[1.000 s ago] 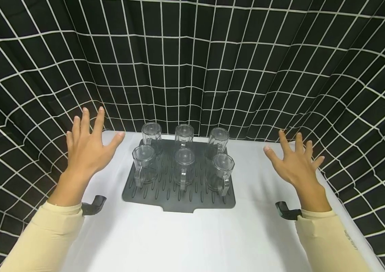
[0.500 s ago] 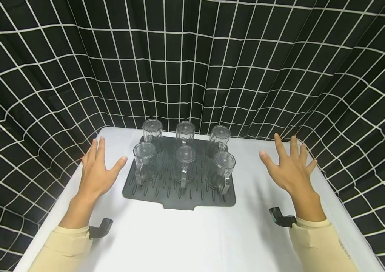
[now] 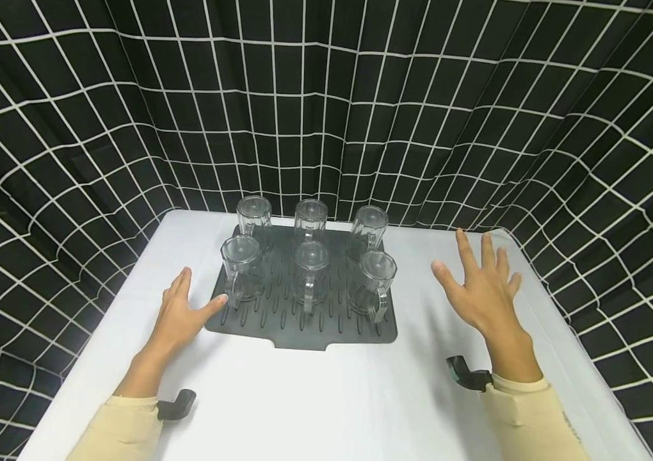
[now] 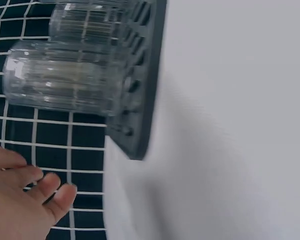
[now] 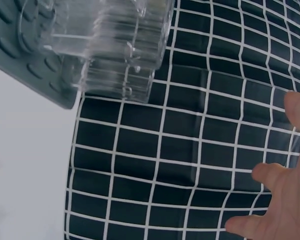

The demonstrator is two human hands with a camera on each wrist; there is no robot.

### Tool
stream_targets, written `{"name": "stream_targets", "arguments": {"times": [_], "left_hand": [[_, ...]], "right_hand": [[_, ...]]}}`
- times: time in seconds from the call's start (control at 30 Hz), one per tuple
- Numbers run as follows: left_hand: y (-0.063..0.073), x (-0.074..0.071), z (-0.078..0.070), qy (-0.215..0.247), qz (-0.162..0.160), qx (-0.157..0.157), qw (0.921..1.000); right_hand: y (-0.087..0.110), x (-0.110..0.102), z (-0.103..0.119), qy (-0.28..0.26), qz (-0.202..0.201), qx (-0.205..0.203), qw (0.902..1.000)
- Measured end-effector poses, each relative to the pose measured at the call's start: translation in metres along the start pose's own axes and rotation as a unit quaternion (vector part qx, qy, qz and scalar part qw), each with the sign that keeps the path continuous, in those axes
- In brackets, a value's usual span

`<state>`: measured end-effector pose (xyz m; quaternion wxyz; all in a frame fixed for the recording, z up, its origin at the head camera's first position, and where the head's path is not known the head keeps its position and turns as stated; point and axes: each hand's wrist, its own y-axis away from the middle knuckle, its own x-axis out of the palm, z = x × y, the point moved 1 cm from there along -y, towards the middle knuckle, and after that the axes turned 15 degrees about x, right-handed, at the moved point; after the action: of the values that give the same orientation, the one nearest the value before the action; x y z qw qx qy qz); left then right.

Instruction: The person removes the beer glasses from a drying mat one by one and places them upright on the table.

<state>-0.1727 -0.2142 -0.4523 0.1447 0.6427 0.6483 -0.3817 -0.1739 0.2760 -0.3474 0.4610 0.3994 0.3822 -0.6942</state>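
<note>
Several clear glass mugs stand upside down in two rows on a dark grey drying mat [image 3: 298, 333]. The front row has a left mug [image 3: 244, 272], a middle mug [image 3: 312, 275] and a right mug [image 3: 374, 285], handles toward the near side. My left hand [image 3: 179, 317] is spread beside the mat's left edge, its thumb tip overlapping the mat near the front left mug's handle. To the right of the mat, my right hand [image 3: 483, 291] hovers over the table with fingers apart. Neither hand holds anything.
A white cloth [image 3: 326, 410] covers the table. Black curtain with a white grid [image 3: 315, 96] encloses the back and both sides. Behind the front mugs stand a back left mug [image 3: 255, 221], a back middle mug [image 3: 310, 221] and a back right mug [image 3: 368, 230].
My left hand has come down and inward to the mat's left edge. My right hand has shifted slightly left, toward the mat. The mugs stay in place.
</note>
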Motion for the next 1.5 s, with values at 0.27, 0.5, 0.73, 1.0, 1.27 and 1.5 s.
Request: {"name": "stream_targets", "arguments": {"times": [0.27,0.5,0.73,1.0,1.27,1.5], "left_hand": [[0.007,0.015,0.02,0.033,0.069,-0.024,0.9968],[0.012,0.026,0.023,0.026,0.077,-0.013,0.9966],[0.011,0.028,0.024,0.014,0.078,0.004,0.9969],[0.012,0.036,0.03,-0.011,0.095,0.01,0.9954],[0.013,0.037,0.032,-0.018,0.099,0.001,0.9949],[0.013,0.039,0.032,-0.015,0.096,0.002,0.9953]], "right_hand": [[0.007,0.008,0.001,-0.034,-0.01,-0.017,0.9992],[0.013,0.012,0.001,-0.06,-0.017,-0.025,0.9977],[0.015,0.02,0.0,-0.074,-0.016,-0.021,0.9969],[0.021,0.033,0.001,-0.105,-0.011,-0.027,0.9941],[0.024,0.047,0.0,-0.13,0.004,-0.026,0.9912],[0.027,0.063,-0.006,-0.177,0.006,-0.034,0.9835]]}}
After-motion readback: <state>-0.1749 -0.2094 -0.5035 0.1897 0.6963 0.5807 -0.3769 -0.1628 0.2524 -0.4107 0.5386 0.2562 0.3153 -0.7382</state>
